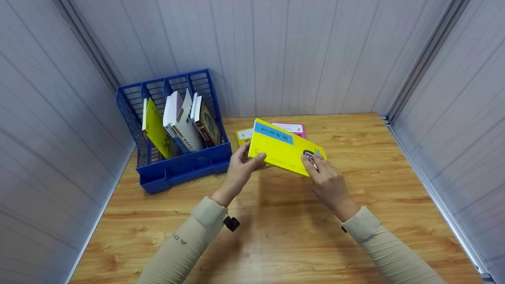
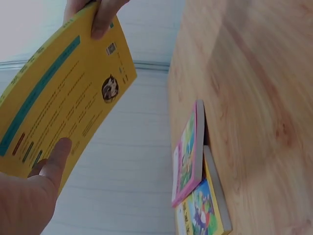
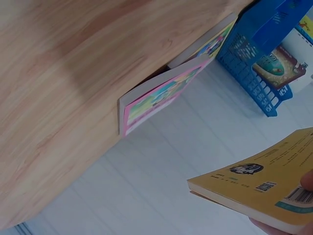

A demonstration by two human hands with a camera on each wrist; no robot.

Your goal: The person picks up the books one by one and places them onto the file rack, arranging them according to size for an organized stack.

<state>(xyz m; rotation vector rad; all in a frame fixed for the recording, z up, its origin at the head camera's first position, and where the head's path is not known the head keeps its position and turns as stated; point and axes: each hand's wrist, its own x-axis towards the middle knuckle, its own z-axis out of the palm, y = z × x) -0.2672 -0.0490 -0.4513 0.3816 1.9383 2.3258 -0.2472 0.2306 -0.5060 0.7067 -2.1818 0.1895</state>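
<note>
A yellow book (image 1: pixel 276 150) with a blue band is held tilted above the table by both hands. My left hand (image 1: pixel 242 165) grips its left end, with the thumb on the upper face. At the opposite end, my right hand (image 1: pixel 327 181) grips the right edge, its fingers over a round dark picture. Lines of print and a barcode show on the cover of this yellow book (image 2: pixel 73 98) in the left wrist view. Behind it, a pink-edged book (image 1: pixel 292 128) and another yellow book (image 1: pixel 242 135) lie on the table, partly hidden; the pink one overlaps the other.
To the left stands a blue file rack (image 1: pixel 197 167) with several compartments. It holds a yellow-green book (image 1: pixel 158 130), white books (image 1: pixel 170 112) and a brown-covered book (image 1: pixel 209 122), all leaning upright. Panelled walls (image 1: pixel 300 59) enclose the wooden table (image 1: pixel 284 236) at the back and sides.
</note>
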